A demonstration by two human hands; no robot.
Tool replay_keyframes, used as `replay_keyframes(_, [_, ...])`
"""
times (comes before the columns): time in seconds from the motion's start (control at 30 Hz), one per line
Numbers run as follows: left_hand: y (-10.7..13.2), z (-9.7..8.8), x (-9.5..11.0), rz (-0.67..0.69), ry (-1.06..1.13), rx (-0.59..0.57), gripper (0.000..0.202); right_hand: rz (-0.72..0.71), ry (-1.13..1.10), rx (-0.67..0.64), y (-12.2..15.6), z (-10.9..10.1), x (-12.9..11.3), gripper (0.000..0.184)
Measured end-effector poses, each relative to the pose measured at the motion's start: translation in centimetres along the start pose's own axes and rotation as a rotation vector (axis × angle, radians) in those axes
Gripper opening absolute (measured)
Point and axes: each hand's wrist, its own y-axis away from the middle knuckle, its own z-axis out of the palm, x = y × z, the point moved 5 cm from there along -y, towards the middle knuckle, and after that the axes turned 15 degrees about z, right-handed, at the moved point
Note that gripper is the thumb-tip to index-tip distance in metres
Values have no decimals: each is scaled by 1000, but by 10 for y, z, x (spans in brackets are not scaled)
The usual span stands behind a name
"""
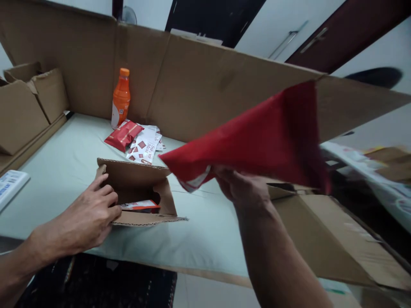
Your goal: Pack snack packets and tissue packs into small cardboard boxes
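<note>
My right hand (241, 186) is closed on a large red packet (263, 137), held up in the air over the table and blurred by motion. My left hand (93, 211) grips the left side of a small open cardboard box (138, 179) that lies on the pale green table top (64, 162). A red and white packet (141, 206) shows inside the box.
An orange drink bottle (121, 98) stands at the back by a tall cardboard wall (199, 81). More red and white packets (136, 140) lie beside it. Open cartons sit at the left (25, 107) and flattened cardboard (321, 235) at the right.
</note>
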Motion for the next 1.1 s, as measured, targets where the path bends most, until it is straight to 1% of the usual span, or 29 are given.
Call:
replay_keyframes(0.03, [1,1,1,-3,-37,8,12,-26,79,-85,11,9,-15,48])
replay_keyframes(0.1, [3,2,5,-12,-117,38,11,-58,256,-226,29,34,-42,46])
replay_keyframes(0.17, [7,4,10,-29,-184,68,14,-61,404,-363,39,69,-64,33])
replay_keyframes(0.23, [11,6,14,-47,-228,89,17,-72,735,-531,45,112,-75,27])
replay_keyframes(0.3, [16,9,16,-56,-251,89,22,-67,1143,-671,47,151,-70,30])
replay_keyframes(0.33, [18,11,16,-55,-260,84,23,-59,1294,-717,46,168,-64,30])
replay_keyframes(0.37, [20,13,16,-50,-265,79,24,-46,1377,-750,45,183,-57,30])
replay_keyframes(0.4, [22,15,16,-42,-264,73,24,-29,1414,-787,44,198,-48,30])
replay_keyframes(0.47, [25,18,16,-19,-259,81,23,5,1417,-874,45,221,-31,30])
replay_keyframes(0.53, [27,18,15,5,-250,104,22,33,1396,-931,47,234,-18,30])
replay_keyframes(0.6, [28,15,14,12,-225,131,23,53,1374,-972,51,234,-14,38])
replay_keyframes(0.67, [31,11,13,5,-166,155,27,27,1282,-967,58,220,-21,50])
replay_keyframes(0.7, [33,8,12,8,-127,181,29,-7,1172,-916,61,208,-28,53])
replay_keyframes(0.73, [36,4,12,15,-90,217,32,-44,1025,-817,63,191,-37,52])
replay_keyframes(0.77, [40,-1,12,29,-59,272,35,-75,860,-675,65,170,-46,46])
replay_keyframes(0.83, [51,-11,10,33,-46,418,40,-107,574,-333,68,121,-58,31])
replay_keyframes(0.87, [57,-15,7,4,-65,485,42,-107,497,-186,71,99,-58,25])
replay_keyframes(0.9, [63,-16,3,-50,-85,536,44,-105,455,-74,75,82,-56,21])
replay_keyframes(0.93, [69,-14,-2,-118,-95,568,47,-108,435,1,78,71,-51,18])
replay_keyframes(0.97, [73,-11,-6,-182,-89,584,48,-116,424,43,80,65,-46,17])
replay_keyframes(1.0, [75,-6,-10,-225,-68,580,49,-123,422,56,81,63,-40,18])
replay_keyframes(1.03, [75,1,-13,-238,-31,564,49,-130,427,43,81,66,-33,21])
replay_keyframes(1.1, [72,12,-14,-210,29,523,46,-147,456,-14,77,77,-23,32])
